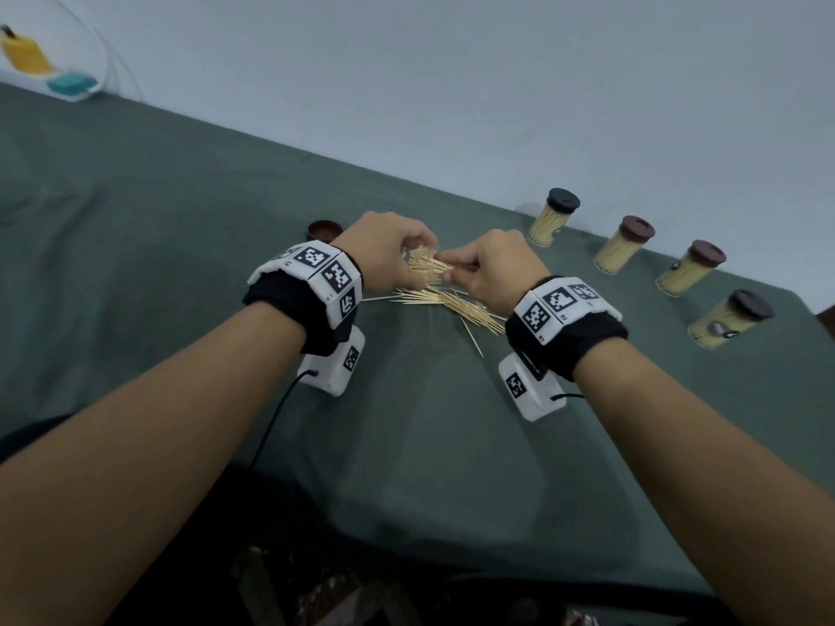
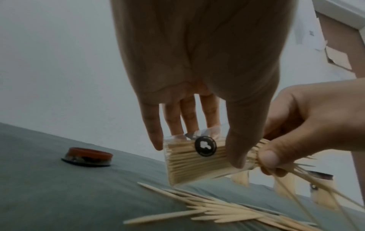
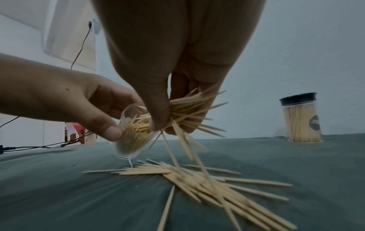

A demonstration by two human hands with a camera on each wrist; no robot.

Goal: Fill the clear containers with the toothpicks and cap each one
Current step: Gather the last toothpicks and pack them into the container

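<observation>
**Fifth container being stuffed, brown cap waiting**

Head view: pale wall above, grey-green cloth over the counter [image 1: 158, 219] slanting across the frame. Along the right edge, four capped containers [image 1: 623, 246] standing full, so presumably finished. Centre frame, left hand [image 1: 388, 250] wrapped round a clear container, right hand [image 1: 488, 268] pinching a bundle of toothpicks at its mouth. Loose toothpicks [image 1: 456, 305] scattered just below both hands. Brown cap [image 1: 324, 230] lying just left of the left hand, likely kept within reach for closing. Container itself almost wholly hidden behind fingers here. Blurred yellow and teal items at upper left, not identifiable.

Left wrist view: wall behind, cloth below. Left hand [image 2: 197, 78] curled round the clear container [image 2: 189, 162], tipped onto its side with mouth toward the right of frame, probably so the sticks slide in lengthwise. Already packed nearly full; round black sticker on its wall. Right hand [image 2: 308, 125] gripping the bundle at the mouth, several sticks splaying out lower right. Cap [image 2: 90, 157] on the cloth at left.

Right wrist view: wall, cables at left, cloth below. Right hand [image 3: 177, 62] holding the fanned bundle [image 3: 183, 112], tips entering the tilted container [image 3: 128, 137]; strays blurred, seemingly dropping onto the pile [image 3: 197, 179]. One capped container [image 3: 302, 118] at right. Rim contact obscured by thumb.
</observation>
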